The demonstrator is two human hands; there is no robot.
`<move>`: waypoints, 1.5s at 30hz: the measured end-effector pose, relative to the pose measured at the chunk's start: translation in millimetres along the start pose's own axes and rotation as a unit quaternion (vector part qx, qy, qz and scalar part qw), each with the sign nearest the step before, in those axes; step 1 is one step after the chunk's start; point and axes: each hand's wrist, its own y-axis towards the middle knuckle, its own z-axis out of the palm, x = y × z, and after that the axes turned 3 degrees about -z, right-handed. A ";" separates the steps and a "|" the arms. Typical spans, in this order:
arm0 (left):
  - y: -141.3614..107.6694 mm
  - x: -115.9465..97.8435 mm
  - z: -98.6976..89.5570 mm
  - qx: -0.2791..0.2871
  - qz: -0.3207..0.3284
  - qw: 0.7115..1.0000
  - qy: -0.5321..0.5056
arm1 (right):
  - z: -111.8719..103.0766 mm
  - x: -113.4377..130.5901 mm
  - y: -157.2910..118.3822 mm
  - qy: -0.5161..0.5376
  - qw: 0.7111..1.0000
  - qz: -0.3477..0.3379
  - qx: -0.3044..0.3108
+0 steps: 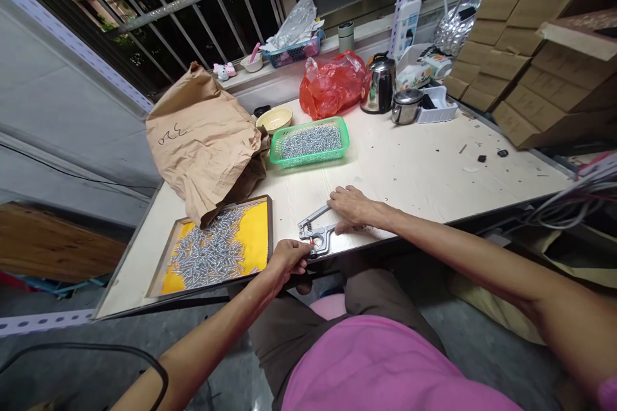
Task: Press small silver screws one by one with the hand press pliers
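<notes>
At the front edge of a pale wooden desk (pixel 409 167), our right hand (pixel 355 207) grips the spread handles of a grey metal plier-like tool (pixel 320 231), our left hand (pixel 288 257) pinched shut at its head, where steady alignment matters most.
</notes>
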 end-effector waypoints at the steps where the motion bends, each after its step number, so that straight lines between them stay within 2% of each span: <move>1: -1.8 0.5 -0.6 -0.014 0.018 0.999 0.031 | 0.4 0.7 -1.5 -0.002 1.000 0.000 -0.002; 3: -6.6 -0.1 -0.6 -0.079 0.109 0.983 0.124 | 1.2 1.8 -4.4 -0.008 1.000 -0.005 -0.011; 4: -8.9 -1.5 0.3 -0.122 0.176 0.961 0.176 | 1.5 2.5 -5.9 -0.012 1.000 -0.010 -0.015; 6: -11.2 -6.9 4.3 -0.184 0.308 0.894 0.269 | 1.9 4.1 -8.9 -0.017 0.999 -0.017 -0.025; 8: -8.4 -14.9 10.1 -0.193 0.390 0.832 0.344 | 2.3 6.2 -11.7 -0.019 0.999 -0.011 -0.030; 10: -0.8 -23.9 16.1 -0.177 0.422 0.794 0.399 | 2.6 7.9 -13.6 -0.017 1.000 0.003 -0.025; 11: 3.9 -28.1 18.6 -0.167 0.426 0.784 0.419 | 2.6 8.4 -14.2 -0.015 1.000 0.010 -0.017; 15: 17.4 -40.7 25.0 -0.130 0.412 0.775 0.461 | 1.9 9.1 -14.1 0.001 1.000 0.016 0.014; 19: 17.2 -47.3 27.2 -0.124 0.399 0.770 0.482 | 1.1 11.5 -14.7 0.001 1.000 0.027 0.002; 27: 11.7 -50.6 30.9 -0.099 0.385 0.786 0.473 | 7.1 16.5 -24.8 0.040 0.998 0.049 0.014; 32: 12.5 -50.1 29.8 -0.106 0.397 0.775 0.479 | 13.4 15.2 -27.0 0.032 0.998 0.050 -0.008; 36: 16.1 -41.4 29.2 -0.133 0.413 0.774 0.461 | 6.2 5.9 -26.1 0.035 0.999 0.030 -0.029; 40: 13.3 -20.5 41.5 -0.162 0.465 0.769 0.407 | 3.1 -4.4 -21.4 0.056 0.997 0.033 -0.030; 42: 9.0 -9.7 52.2 -0.147 0.503 0.760 0.385 | 6.6 -8.3 -15.3 0.030 0.998 0.048 -0.037; 45: 2.3 0.9 66.7 -0.115 0.521 0.763 0.366 | 12.9 -16.1 -1.9 -0.010 0.998 0.038 -0.057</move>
